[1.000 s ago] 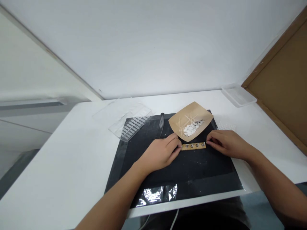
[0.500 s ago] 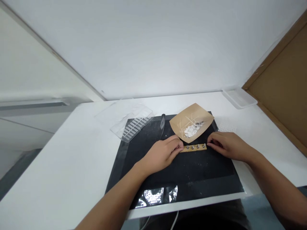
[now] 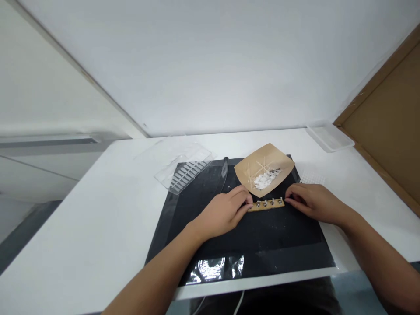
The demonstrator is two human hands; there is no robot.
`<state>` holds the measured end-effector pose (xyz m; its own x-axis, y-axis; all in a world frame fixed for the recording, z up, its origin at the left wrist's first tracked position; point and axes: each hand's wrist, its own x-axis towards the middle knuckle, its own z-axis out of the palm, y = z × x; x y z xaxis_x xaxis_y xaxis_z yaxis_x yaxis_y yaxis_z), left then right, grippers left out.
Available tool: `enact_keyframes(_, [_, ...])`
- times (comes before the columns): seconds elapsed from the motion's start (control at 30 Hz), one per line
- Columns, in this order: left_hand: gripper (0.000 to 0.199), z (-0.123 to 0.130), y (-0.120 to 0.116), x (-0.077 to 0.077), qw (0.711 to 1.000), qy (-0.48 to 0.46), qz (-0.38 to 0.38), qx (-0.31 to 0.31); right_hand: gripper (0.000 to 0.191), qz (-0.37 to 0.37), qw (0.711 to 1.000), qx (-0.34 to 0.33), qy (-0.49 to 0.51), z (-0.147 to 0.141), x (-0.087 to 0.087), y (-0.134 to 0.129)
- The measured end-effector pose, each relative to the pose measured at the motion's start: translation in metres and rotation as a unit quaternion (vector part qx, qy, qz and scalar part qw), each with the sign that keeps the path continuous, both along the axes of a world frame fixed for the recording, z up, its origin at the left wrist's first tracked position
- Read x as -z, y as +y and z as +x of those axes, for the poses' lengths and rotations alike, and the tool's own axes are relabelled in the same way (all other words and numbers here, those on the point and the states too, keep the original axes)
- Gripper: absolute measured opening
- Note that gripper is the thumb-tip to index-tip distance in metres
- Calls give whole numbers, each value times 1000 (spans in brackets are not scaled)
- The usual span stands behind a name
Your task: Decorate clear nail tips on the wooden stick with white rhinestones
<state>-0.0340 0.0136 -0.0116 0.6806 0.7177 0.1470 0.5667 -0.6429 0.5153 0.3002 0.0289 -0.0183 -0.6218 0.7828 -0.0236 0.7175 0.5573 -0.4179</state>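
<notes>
A narrow tan strip (image 3: pixel 268 204) bearing several small shiny metal pieces and white bits lies on the black mat (image 3: pixel 262 236). My left hand (image 3: pixel 229 208) pinches the strip's left end, which its fingertips partly cover. At the right end, the thumb and forefinger of my right hand (image 3: pixel 306 200) are pressed together close beside the strip; whatever is between them is too small to make out. Just behind the strip sits a brown paper tray (image 3: pixel 244 168) with white bits and thin sticks in it.
A clear plastic tray with slots (image 3: pixel 183 177) and clear film lie at the mat's back left. A dark-handled tool (image 3: pixel 225 168) is beside the paper tray. A translucent box (image 3: pixel 330 138) stands at the back right, near a brown panel (image 3: pixel 390 118).
The view has shifted slightly, so everything appears a little lower and to the right. Both hands keep nearly the same places at the strip's ends.
</notes>
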Motion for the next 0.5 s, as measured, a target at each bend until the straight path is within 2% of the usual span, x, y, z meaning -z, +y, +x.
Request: enact_keyframes(0.5, [19,-3,0,2,995,23,99,11,12,0,1000,0,3,0,0,1])
